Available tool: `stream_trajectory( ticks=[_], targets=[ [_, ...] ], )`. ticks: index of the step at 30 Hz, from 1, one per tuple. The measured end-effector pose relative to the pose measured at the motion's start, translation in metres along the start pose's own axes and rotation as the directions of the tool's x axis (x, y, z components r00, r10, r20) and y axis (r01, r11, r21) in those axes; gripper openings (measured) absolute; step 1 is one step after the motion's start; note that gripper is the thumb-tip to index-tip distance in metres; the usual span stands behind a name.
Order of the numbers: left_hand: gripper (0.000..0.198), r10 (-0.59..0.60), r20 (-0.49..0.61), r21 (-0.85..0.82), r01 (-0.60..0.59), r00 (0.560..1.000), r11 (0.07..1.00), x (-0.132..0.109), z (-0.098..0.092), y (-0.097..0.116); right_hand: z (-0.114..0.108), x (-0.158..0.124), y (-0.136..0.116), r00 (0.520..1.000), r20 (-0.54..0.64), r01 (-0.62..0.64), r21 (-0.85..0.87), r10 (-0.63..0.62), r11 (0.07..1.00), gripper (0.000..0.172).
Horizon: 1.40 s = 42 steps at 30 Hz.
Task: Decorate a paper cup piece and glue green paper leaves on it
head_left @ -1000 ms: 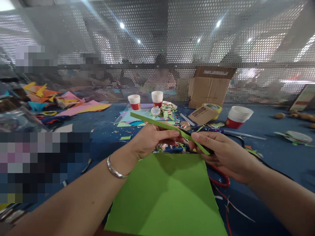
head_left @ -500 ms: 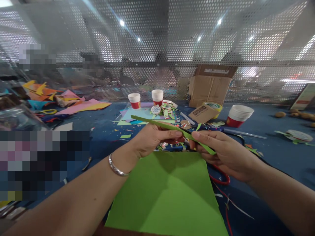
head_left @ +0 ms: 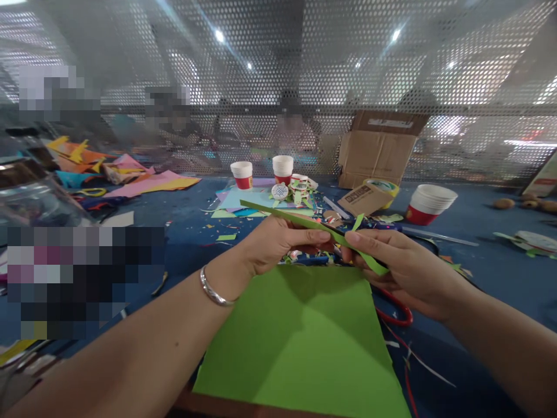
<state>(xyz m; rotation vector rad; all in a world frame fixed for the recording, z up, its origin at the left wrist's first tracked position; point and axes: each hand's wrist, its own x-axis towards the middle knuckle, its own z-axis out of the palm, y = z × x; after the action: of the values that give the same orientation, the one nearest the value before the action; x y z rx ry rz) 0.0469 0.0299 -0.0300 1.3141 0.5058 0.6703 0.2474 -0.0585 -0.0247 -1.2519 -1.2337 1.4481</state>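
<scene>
Pinched between the thumb and fingers of my left hand is a long, narrow green paper strip. My right hand grips the same strip towards its near end, where it curls down. A thin dark edge shows along the strip between the two hands; I cannot make out what it is. A small green tab sticks up by my right thumb. Below both hands lies a large sheet of green paper, partly in shadow. A silver bangle is on my left wrist.
White-and-red paper cups stand at the back, with another stack on the right. Beside a cardboard box lies a tape roll. Coloured paper is piled left. A red loop lies by my right hand; scraps litter the blue table.
The view has shifted slightly, so most things appear a little further right. Both hands keep hold of the green strip; its near end now curls more.
</scene>
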Motion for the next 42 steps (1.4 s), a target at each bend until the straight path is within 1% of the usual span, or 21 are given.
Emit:
stream_trajectory(
  ticks=[10, 13, 18, 24, 28, 32, 37, 42],
  targets=[
    [0.020, -0.003, -0.011, -0.005, 0.003, 1.000, 1.000, 0.001, 0.001, -0.001, 0.001, 0.000, 0.000, 1.000, -0.011, 0.003, 0.010, -0.003, 1.000, 0.047],
    [0.020, -0.010, 0.010, -0.008, 0.010, 1.000, 1.000, 0.001, -0.001, -0.001, 0.001, 0.001, 0.001, 1.000, -0.021, 0.004, 0.019, -0.003, 1.000, 0.048],
    [0.035, -0.035, 0.006, -0.017, 0.035, 0.999, 0.999, 0.001, -0.007, 0.003, -0.002, 0.003, 0.002, 1.000, -0.022, 0.021, 0.036, -0.021, 0.999, 0.046],
    [0.021, 0.001, -0.080, 0.049, 0.003, 0.997, 0.999, -0.001, -0.010, 0.009, -0.004, 0.005, 0.003, 1.000, -0.023, 0.009, 0.028, -0.008, 1.000, 0.046],
    [0.024, -0.017, -0.092, 0.116, 0.028, 0.996, 0.993, -0.001, -0.010, 0.008, -0.003, 0.004, 0.003, 1.000, -0.010, -0.003, 0.014, 0.003, 1.000, 0.047],
    [0.027, 0.000, -0.072, 0.163, 0.012, 0.997, 0.986, 0.000, -0.011, 0.004, -0.002, 0.004, 0.002, 1.000, 0.000, -0.004, 0.007, 0.004, 1.000, 0.047],
    [0.025, 0.021, -0.053, 0.131, -0.014, 0.998, 0.991, 0.001, -0.012, -0.001, -0.002, 0.004, 0.002, 1.000, 0.007, -0.004, 0.034, 0.004, 0.999, 0.045],
    [0.024, 0.009, -0.058, 0.070, -0.005, 0.998, 0.998, 0.003, -0.011, -0.003, -0.002, 0.004, 0.003, 1.000, 0.000, -0.009, 0.046, 0.009, 0.999, 0.045]
  ],
)
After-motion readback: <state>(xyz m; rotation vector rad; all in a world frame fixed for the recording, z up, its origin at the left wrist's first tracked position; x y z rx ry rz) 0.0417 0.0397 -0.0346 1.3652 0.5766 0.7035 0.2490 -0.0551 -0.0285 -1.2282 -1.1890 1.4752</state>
